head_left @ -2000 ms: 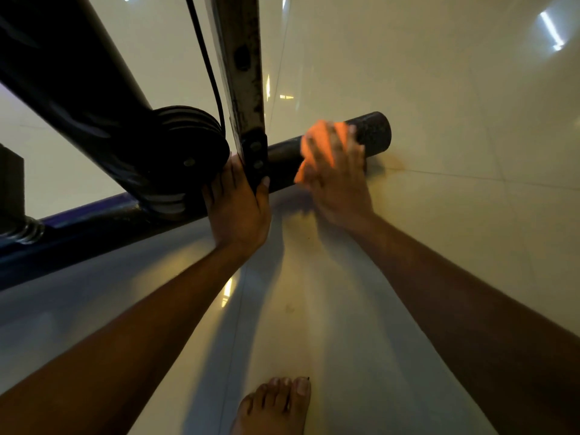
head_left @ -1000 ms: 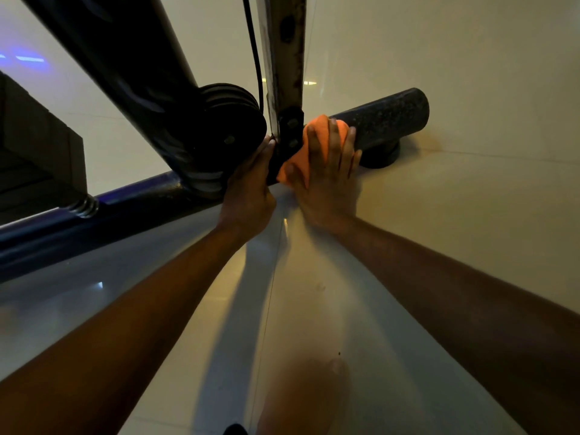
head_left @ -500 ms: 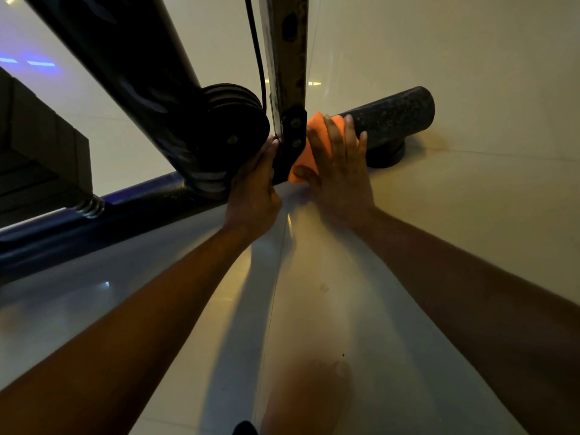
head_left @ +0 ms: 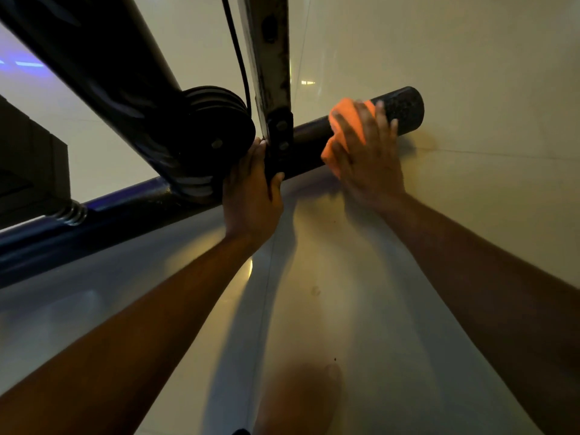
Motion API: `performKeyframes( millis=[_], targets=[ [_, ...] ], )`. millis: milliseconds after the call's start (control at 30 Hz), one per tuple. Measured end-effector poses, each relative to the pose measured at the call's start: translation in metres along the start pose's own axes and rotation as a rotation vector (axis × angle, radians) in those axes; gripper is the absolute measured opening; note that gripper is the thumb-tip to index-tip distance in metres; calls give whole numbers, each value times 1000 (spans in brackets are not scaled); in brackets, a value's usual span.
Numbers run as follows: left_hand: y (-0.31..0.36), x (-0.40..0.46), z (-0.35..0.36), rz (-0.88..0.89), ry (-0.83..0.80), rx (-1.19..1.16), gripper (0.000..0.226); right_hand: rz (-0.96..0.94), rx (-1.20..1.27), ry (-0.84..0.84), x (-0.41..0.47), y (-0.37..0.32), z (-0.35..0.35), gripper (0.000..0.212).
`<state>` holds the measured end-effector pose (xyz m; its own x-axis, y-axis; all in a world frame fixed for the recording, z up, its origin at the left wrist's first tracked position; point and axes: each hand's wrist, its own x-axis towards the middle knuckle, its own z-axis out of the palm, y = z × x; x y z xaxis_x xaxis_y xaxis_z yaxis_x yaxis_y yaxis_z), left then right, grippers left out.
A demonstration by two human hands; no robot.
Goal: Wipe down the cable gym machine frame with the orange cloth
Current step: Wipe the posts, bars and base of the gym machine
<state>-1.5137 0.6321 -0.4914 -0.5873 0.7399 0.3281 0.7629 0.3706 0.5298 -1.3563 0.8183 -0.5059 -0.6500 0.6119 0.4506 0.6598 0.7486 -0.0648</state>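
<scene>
Right hand [head_left: 367, 158] fingers spread pressing orange cloth [head_left: 346, 124] on base bar [head_left: 310, 133], left hand [head_left: 251, 189] gripping upright [head_left: 279, 142]

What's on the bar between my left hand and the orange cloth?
Head view: between the left hand and the orange cloth stand the upright's bolted bracket and a short bare stretch of bar.

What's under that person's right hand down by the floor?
An orange cloth lies under the right hand, pressed against the dark base bar of the frame. The bar's surface beneath the cloth is covered.
</scene>
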Motion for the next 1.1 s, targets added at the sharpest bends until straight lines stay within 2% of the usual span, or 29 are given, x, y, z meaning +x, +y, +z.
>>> performKeyframes(
  millis=[67, 200, 267, 333, 400, 433, 500, 567, 633, 767, 833, 933, 967, 1067, 1100],
  targets=[
    [6, -8, 1, -2, 44, 61, 61, -7, 47, -34, 1, -14, -5, 58],
    [21, -37, 18, 40, 90, 153, 58, -273, -28, -79, 3, -2, -2, 63],
    [26, -45, 28, 79, 71, 155, 57, -201, -24, -74, 3, 22, -1, 63],
    [31, -42, 33, 81, 88, 144, 57, 8, 9, -68, 2, 39, -5, 60],
    [39, -32, 34, 134, 119, 151, 56, 173, 53, -77, 5, 33, -9, 59],
    [44, -29, 35, 206, 119, 145, 56, 175, 70, -85, 7, 24, -11, 59],
    [61, -26, 39, 350, 95, 105, 53, 24, 59, -95, 8, 14, -8, 61],
    [73, -10, 46, 413, 62, 90, 53, -124, 33, -82, 11, 30, -7, 61],
    [81, 20, 56, 361, 30, 114, 57, -98, 8, -38, 14, 56, -6, 60],
    [91, 71, 69, 117, -124, 166, 61, 172, 126, -14, 24, 50, -5, 54],
    [90, 73, 74, 117, -132, 159, 61, 163, 148, -36, 22, 35, -5, 53],
    [85, 69, 75, 131, -80, 138, 56, -66, 79, -70, 24, 63, -11, 52],
    [84, 68, 76, 135, -78, 137, 54, -76, 68, -75, 28, 74, -13, 51],
    [85, 70, 77, 132, -68, 109, 50, 149, 145, -117, 41, 72, -19, 54],
    [86, 71, 76, 131, -62, 90, 48, 165, 147, -124, 42, 60, -21, 55]
  ],
)
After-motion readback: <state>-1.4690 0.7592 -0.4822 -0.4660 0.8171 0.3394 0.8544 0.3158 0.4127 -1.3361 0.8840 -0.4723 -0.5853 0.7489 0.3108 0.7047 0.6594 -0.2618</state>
